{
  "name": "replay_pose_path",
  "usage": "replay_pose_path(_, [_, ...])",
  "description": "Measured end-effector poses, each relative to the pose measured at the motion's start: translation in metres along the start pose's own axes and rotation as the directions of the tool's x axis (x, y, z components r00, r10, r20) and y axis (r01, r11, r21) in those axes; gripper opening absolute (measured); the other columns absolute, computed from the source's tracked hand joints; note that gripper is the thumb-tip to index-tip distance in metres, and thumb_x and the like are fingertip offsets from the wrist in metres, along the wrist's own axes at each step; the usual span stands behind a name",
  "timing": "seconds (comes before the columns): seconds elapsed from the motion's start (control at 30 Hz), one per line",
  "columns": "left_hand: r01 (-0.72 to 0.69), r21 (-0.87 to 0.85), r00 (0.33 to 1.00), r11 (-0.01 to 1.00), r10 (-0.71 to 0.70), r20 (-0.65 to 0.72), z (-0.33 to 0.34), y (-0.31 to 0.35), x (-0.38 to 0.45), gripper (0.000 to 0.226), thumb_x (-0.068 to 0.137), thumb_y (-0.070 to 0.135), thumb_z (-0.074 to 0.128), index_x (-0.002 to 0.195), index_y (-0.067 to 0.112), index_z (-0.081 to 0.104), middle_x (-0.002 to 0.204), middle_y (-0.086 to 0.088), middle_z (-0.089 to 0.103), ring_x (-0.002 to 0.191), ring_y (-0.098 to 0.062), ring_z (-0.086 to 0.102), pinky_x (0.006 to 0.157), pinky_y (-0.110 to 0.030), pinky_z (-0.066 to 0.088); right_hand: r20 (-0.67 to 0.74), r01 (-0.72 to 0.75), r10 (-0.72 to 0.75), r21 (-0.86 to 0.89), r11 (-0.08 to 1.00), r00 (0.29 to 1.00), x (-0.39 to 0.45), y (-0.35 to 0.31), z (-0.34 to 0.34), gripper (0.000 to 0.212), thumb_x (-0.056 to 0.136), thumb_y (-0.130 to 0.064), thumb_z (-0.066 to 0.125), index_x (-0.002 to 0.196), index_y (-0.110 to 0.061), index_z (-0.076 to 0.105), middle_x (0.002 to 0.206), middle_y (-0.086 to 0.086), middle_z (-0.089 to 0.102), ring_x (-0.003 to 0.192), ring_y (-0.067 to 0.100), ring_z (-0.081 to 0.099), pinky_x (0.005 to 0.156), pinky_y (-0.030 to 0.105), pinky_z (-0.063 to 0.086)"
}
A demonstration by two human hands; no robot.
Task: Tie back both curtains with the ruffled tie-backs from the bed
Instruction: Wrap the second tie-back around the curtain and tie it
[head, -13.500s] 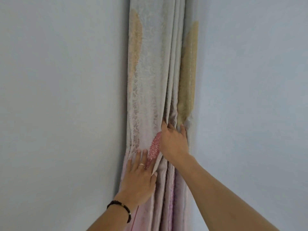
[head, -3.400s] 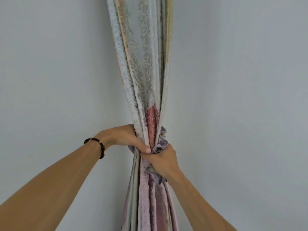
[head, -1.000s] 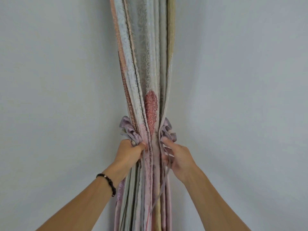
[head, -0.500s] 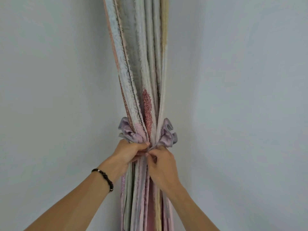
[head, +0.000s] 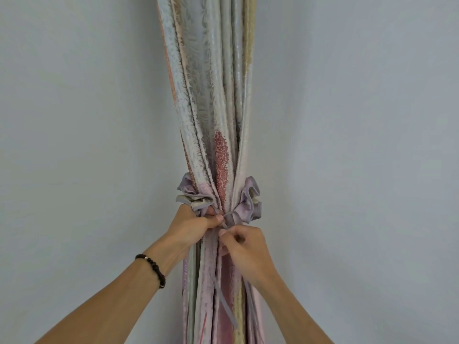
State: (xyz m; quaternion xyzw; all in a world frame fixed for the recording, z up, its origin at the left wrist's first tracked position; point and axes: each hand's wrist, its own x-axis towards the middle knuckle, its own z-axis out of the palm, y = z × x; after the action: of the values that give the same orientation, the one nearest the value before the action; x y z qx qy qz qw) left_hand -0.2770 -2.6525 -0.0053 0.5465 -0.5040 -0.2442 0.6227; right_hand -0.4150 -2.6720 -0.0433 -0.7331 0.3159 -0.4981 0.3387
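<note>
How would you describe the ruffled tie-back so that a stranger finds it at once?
Find the patterned curtain gathered in the corner between two plain grey walls. Where the bundle is narrowest, just above both hands, a lilac tie-back wraps around it. Unlike the smooth curtain folds, it puffs out in ruffles on both sides and trails thin strings.

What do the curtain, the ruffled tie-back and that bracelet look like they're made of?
Curtain: woven jacquard-type fabric, slight sheen; raised leaf pattern catches light. Ruffled tie-back: smooth satin-like lilac cloth, glossy on its folds, with thin flat strings of seemingly the same cloth. Bracelet: dark round beads, wood or stone, too small to tell.
</note>
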Motion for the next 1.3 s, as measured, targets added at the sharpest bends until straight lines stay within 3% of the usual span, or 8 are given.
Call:
replay_pose_path(0.1, [0.002, -0.016, 0.998, 1.000, -0.003, -0.057, -0.001, -0.003, -0.002, 0.003, 0.081, -0.002, 0.071, 0.081, -0.005, 0.069, 0.074, -0.016, 0.072, 0.066, -0.023, 0.069, 0.058, -0.028, 0.055, 0.065, -0.086, 0.079, 0.111, 0.990, 0.995, -0.002, -0.007, -0.005, 0.019, 0.096, -0.010, 0.055, 0.081, -0.009, 0.067, 0.080, 0.014, 0.067, 0.047, 0.008, 0.058, 0.049, 0.023, 0.048])
replay_pose_path(0.2, [-0.019, 0.030, 0.995, 0.999, 0.022, -0.094, -0.002, -0.002, -0.005, 0.007, 0.080, -0.008, 0.064, 0.075, -0.005, 0.068, 0.060, -0.016, 0.063, 0.049, -0.021, 0.054, 0.046, -0.024, 0.042, 0.090, 0.341, -0.329, -0.318, 0.885, 0.940, -0.001, -0.013, -0.001, 0.026, 0.091, 0.001, 0.049, 0.094, -0.017, 0.067, 0.084, -0.005, 0.069, 0.065, -0.001, 0.060, 0.059, 0.021, 0.045])
replay_pose_path(0.3, [-0.041, 0.003, 0.994, 0.999, 0.041, -0.106, -0.005, -0.004, -0.009, 0.018, 0.081, -0.006, 0.064, 0.065, 0.003, 0.066, 0.061, -0.012, 0.062, 0.052, -0.017, 0.051, 0.050, -0.026, 0.039, 0.142, 0.517, -0.517, -0.467, 0.717, 0.844, 0.016, -0.021, 0.002, 0.032, 0.087, -0.004, 0.047, 0.105, -0.019, 0.068, 0.099, 0.001, 0.075, 0.086, 0.025, 0.070, 0.071, 0.040, 0.055])
replay_pose_path(0.47, [-0.080, -0.017, 0.991, 0.997, 0.077, -0.105, -0.019, -0.004, -0.021, 0.040, 0.091, 0.008, 0.060, 0.053, 0.016, 0.051, 0.039, 0.011, 0.047, 0.036, -0.004, 0.037, 0.042, -0.018, 0.030, 0.117, 0.400, -0.383, -0.297, 0.867, 0.916, 0.047, -0.040, 0.002, 0.025, 0.098, -0.008, 0.048, 0.106, -0.019, 0.068, 0.084, -0.006, 0.073, 0.084, 0.014, 0.069, 0.082, 0.038, 0.054])
replay_pose_path(0.6, [-0.153, -0.070, 0.977, 0.986, 0.141, -0.161, -0.033, -0.002, -0.028, 0.020, 0.089, 0.005, 0.064, 0.069, 0.005, 0.060, 0.034, 0.014, 0.045, 0.031, 0.002, 0.039, 0.037, -0.008, 0.029, 0.185, 0.340, -0.310, -0.163, 0.926, 0.933, 0.053, -0.047, 0.013, 0.024, 0.098, -0.007, 0.049, 0.102, -0.015, 0.071, 0.085, -0.004, 0.073, 0.065, -0.003, 0.062, 0.059, 0.015, 0.045])
replay_pose_path(0.77, [-0.191, -0.048, 0.962, 0.980, 0.178, -0.206, -0.052, -0.005, -0.031, 0.017, 0.083, -0.003, 0.068, 0.068, 0.003, 0.062, 0.036, 0.011, 0.046, 0.034, 0.001, 0.037, 0.043, -0.012, 0.033, 0.267, 0.388, -0.337, -0.167, 0.906, 0.903, 0.053, -0.054, 0.028, 0.025, 0.097, -0.003, 0.049, 0.102, -0.012, 0.072, 0.089, -0.002, 0.072, 0.056, -0.010, 0.059, 0.058, 0.015, 0.038])
replay_pose_path(1.03, [-0.296, 0.073, 0.943, 0.952, 0.304, -0.133, -0.076, 0.003, -0.043, 0.009, 0.078, -0.005, 0.073, 0.082, 0.002, 0.070, 0.055, -0.001, 0.060, 0.043, 0.000, 0.046, 0.049, -0.010, 0.038, 0.459, 0.228, -0.157, -0.103, 0.968, 0.875, 0.058, -0.074, 0.034, 0.028, 0.101, -0.008, 0.038, 0.094, -0.016, 0.065, 0.078, 0.004, 0.071, 0.033, 0.013, 0.052, 0.047, 0.026, 0.046])
replay_pose_path(1.3, [-0.343, 0.250, 0.910, 0.905, 0.387, -0.151, -0.076, 0.006, -0.043, 0.010, 0.087, 0.006, 0.067, 0.078, 0.010, 0.071, 0.066, -0.003, 0.067, 0.057, -0.002, 0.055, 0.057, -0.016, 0.043, 0.416, 0.183, -0.159, -0.018, 0.983, 0.896, 0.052, -0.077, 0.038, 0.013, 0.099, -0.014, 0.049, 0.103, -0.019, 0.060, 0.084, 0.011, 0.072, 0.038, 0.019, 0.060, 0.049, 0.028, 0.047])
